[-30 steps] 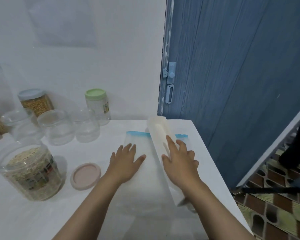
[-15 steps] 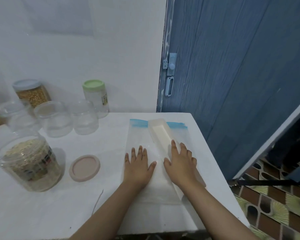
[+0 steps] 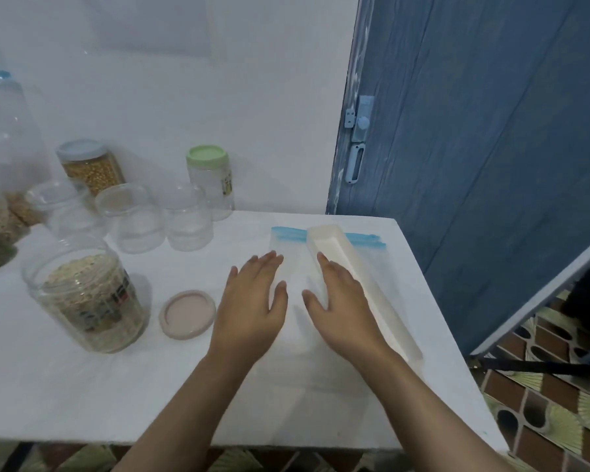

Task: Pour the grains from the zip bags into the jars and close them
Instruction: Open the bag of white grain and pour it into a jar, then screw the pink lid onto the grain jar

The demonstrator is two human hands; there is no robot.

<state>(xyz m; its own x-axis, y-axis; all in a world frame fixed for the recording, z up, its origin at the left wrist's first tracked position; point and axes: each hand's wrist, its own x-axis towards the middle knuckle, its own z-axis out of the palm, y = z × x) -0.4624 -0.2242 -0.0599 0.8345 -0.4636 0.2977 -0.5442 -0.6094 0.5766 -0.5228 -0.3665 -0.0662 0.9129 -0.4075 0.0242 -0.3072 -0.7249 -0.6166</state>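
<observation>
Left hand (image 3: 252,301) and right hand (image 3: 341,301) flat, fingers straight, pressing empty zip bag (image 3: 382,267) on table (image 3: 82,403), gripping nothing; scoop (image 3: 358,284) on bag right; grain jar (image 3: 86,294) left, lid (image 3: 187,314) beside.

Both forearms reaching forward side by side, left hand (image 3: 251,303) flat, palm down, fingers straight, right hand (image 3: 343,301) likewise flat, thumbs near.

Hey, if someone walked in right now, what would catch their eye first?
Two flat hands, left hand and right hand, lie on an empty zip bag at the table's right end. Left of them stands an open jar of grains with its pink lid beside it.
</observation>
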